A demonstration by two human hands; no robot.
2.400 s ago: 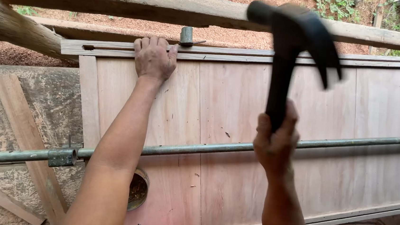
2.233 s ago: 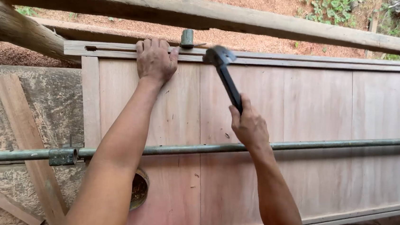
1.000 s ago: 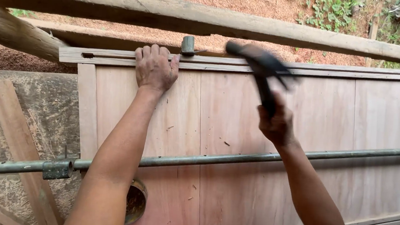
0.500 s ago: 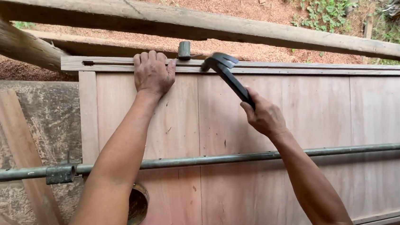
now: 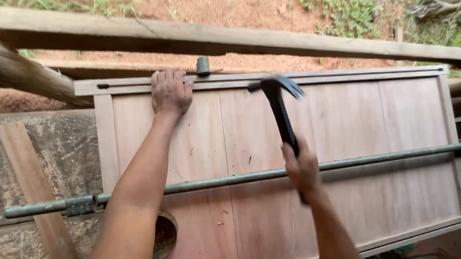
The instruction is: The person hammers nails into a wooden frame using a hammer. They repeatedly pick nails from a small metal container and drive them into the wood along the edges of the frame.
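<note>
Hammer (image 5: 279, 108), gripped in your right hand (image 5: 300, 168), has lifted off the far rail since half a second ago, while your left hand (image 5: 170, 91) stays pressed flat on the panel (image 5: 351, 128) beside the hinge (image 5: 203, 66).

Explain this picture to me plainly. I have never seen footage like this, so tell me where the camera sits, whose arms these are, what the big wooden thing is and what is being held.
The camera is worn on a person's head and looks down, so both arms belong to that person. The left hand lies flat near the top rail of a large framed wooden panel, perhaps a door, which lies tilted below. Just beyond its fingers, a small grey metal fitting stands up from that rail. The right hand grips the handle of a black claw hammer, whose head is near the top rail, right of the fitting. A long green metal pipe crosses in front of the panel, with a clamp near its left end. A round tin sits below the left forearm. Wooden beams and reddish ground lie beyond.
</note>
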